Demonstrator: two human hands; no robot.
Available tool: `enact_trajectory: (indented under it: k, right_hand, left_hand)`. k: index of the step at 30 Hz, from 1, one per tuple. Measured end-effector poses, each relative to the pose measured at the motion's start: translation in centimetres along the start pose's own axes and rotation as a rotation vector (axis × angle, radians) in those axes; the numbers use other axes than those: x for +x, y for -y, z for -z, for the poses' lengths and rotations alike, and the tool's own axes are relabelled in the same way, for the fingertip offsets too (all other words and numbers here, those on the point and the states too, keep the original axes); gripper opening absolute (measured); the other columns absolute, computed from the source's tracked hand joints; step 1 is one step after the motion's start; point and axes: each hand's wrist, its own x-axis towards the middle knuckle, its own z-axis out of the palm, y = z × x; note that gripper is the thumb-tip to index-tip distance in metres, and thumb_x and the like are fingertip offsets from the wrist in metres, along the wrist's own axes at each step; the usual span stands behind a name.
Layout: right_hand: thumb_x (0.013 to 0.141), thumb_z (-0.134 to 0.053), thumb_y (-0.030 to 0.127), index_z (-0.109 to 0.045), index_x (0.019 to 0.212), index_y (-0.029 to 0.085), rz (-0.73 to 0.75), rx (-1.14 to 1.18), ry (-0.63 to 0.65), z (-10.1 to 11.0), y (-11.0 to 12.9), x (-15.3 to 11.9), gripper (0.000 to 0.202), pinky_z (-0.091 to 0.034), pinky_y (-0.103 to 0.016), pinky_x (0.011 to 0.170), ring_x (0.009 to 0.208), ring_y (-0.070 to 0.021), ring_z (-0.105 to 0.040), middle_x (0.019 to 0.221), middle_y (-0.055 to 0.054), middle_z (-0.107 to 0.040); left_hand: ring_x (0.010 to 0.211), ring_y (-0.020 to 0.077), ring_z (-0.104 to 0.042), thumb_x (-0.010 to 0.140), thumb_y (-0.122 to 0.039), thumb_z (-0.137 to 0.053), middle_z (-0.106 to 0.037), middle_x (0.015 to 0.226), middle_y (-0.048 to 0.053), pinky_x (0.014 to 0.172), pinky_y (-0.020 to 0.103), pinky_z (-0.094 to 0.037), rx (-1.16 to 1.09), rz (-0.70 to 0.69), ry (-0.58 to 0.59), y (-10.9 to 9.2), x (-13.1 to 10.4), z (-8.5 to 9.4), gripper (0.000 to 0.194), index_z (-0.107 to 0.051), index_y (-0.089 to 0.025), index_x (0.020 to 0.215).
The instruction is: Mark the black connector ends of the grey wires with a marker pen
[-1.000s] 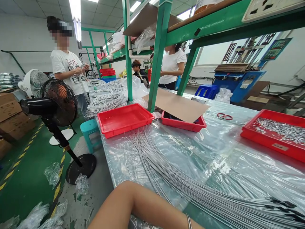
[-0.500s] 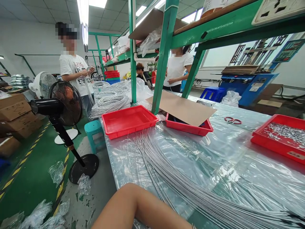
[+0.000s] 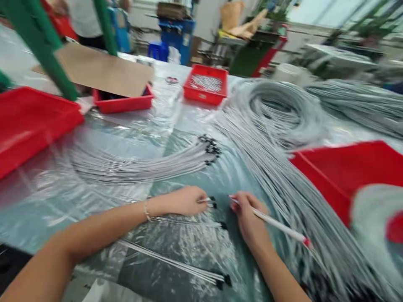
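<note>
My left hand (image 3: pixel 190 200) is closed around a few thin grey cables, whose black tips (image 3: pixel 214 202) poke out past the fingers. My right hand (image 3: pixel 250 212) grips a white pen (image 3: pixel 281 226) with a red rear end; its point faces the cable tips, a small gap apart. Below the left hand, loose cables (image 3: pixel 176 262) with black ends lie on the plastic-covered table (image 3: pixel 176 191). A thicker bundle of cables (image 3: pixel 141 167), also black-tipped, rests beyond the left hand. To the right of my right hand runs a long spread of grey cables (image 3: pixel 267 172).
Red trays stand at the left (image 3: pixel 34 121), at the right (image 3: pixel 346 172), and farther back, one holding small metallic parts (image 3: pixel 206 83). A brown board (image 3: pixel 103 69) covers another tray. Large cable coils (image 3: pixel 280 105) lie back right. Scissors (image 3: pixel 171 80) and a green post (image 3: pixel 47 46) are behind.
The view has swung right and down to the table. Both hands have come into view, the left on cables, the right on a pen; earlier only an arm showed.
</note>
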Motion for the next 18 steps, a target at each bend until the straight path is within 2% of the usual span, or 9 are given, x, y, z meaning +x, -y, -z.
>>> enact_trajectory:
  k: [2, 5, 7, 10, 18]
  right_hand:
    - [0.081, -0.055, 0.04, -0.06, 0.066, 0.018, -0.143, 0.096, -0.002, -0.1, -0.2, 0.3, 0.027, -0.035, -0.025, 0.044, 0.047, -0.013, -0.046, 0.054, -0.001, -0.052]
    - [0.079, -0.056, 0.04, -0.059, 0.06, 0.017, -0.228, 0.14, 0.046, -0.8, 0.4, 0.9, 0.03, -0.033, -0.025, 0.042, 0.043, -0.0122, -0.043, 0.049, -0.001, -0.052]
    - [0.078, -0.055, 0.039, -0.056, 0.054, 0.017, -0.208, 0.079, 0.052, -1.1, 1.0, 1.0, 0.033, -0.03, -0.025, 0.041, 0.04, -0.0111, -0.039, 0.045, 0.0, -0.049]
    - [0.077, -0.054, 0.036, -0.05, 0.046, 0.017, -0.099, -0.079, 0.059, -1.2, 1.4, 0.8, 0.037, -0.029, -0.024, 0.044, 0.042, -0.01, -0.036, 0.043, 0.002, -0.043]
    - [0.079, -0.052, 0.032, -0.046, 0.048, 0.017, 0.011, -0.224, 0.111, -1.5, 1.4, 0.3, 0.035, -0.026, -0.023, 0.045, 0.045, -0.009, -0.032, 0.045, 0.004, -0.035]
  left_hand:
    - [0.05, 0.0093, -0.026, 0.081, -0.031, -0.038, -0.03, 0.05, -0.004, 0.048, 0.026, -0.019, -0.005, -0.013, 0.026, 0.3, 0.4, 0.3, 0.027, -0.034, -0.018, 0.057]
    - [0.049, 0.0092, -0.027, 0.081, -0.035, -0.038, -0.031, 0.051, -0.005, 0.048, 0.025, -0.018, -0.002, 0.012, 0.072, 0.4, 0.7, 0.2, 0.028, -0.035, -0.018, 0.059]
    - [0.048, 0.0091, -0.028, 0.081, -0.037, -0.04, -0.034, 0.051, -0.005, 0.047, 0.025, -0.019, 0.007, 0.054, 0.1, 0.3, 0.9, 0.2, 0.029, -0.037, -0.018, 0.06]
    - [0.047, 0.0088, -0.028, 0.082, -0.039, -0.04, -0.035, 0.05, -0.005, 0.047, 0.025, -0.02, 0.024, 0.101, 0.124, 0.0, 1.1, 0.3, 0.03, -0.037, -0.018, 0.06]
    - [0.044, 0.0088, -0.024, 0.083, -0.04, -0.04, -0.029, 0.05, -0.004, 0.046, 0.027, -0.018, -0.013, 0.119, 0.167, 0.2, 1.3, 0.3, 0.031, -0.035, -0.018, 0.06]
